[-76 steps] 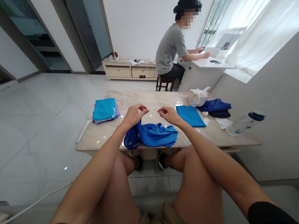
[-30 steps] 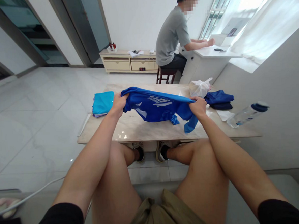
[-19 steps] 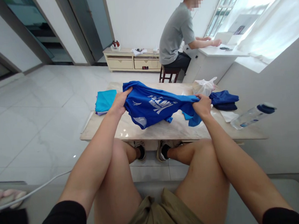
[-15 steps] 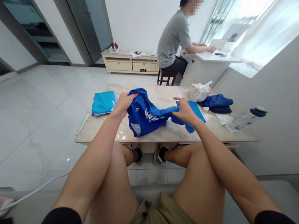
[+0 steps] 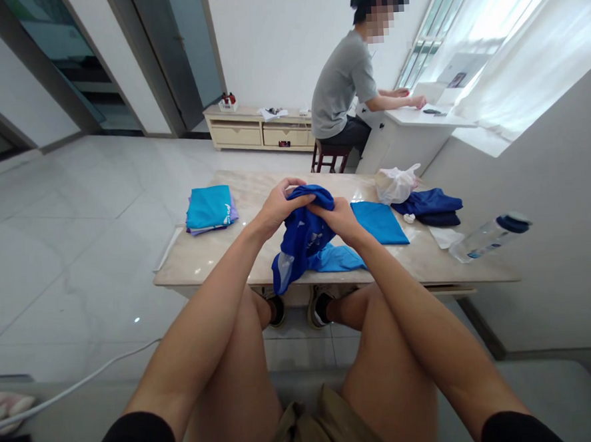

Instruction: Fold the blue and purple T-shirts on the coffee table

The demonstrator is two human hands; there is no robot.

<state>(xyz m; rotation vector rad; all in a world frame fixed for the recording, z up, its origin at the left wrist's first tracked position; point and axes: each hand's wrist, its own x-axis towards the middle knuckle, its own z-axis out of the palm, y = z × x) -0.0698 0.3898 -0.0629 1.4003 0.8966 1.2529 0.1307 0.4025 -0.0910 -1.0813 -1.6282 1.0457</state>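
My left hand (image 5: 276, 210) and my right hand (image 5: 336, 220) are close together above the middle of the marble table (image 5: 217, 256). Both grip the bunched top of a blue T-shirt (image 5: 301, 239) with white print. The shirt's lower part hangs down to the tabletop, with a lighter blue part (image 5: 338, 258) lying at its base. A folded blue cloth (image 5: 378, 222) lies flat just beyond my right hand, not touching it.
A folded teal and lilac stack (image 5: 209, 209) sits left of my hands. To the right are a white plastic bag (image 5: 396, 185), navy clothes (image 5: 427, 203), a white paper (image 5: 444, 236) and a clear water bottle (image 5: 489, 239). A seated person (image 5: 340, 88) works at a white desk (image 5: 420, 133) beyond.
My hands have come together from wide apart. The shirt, held stretched out earlier, is now bunched between them and hangs lower. The flat blue cloth shows more fully.
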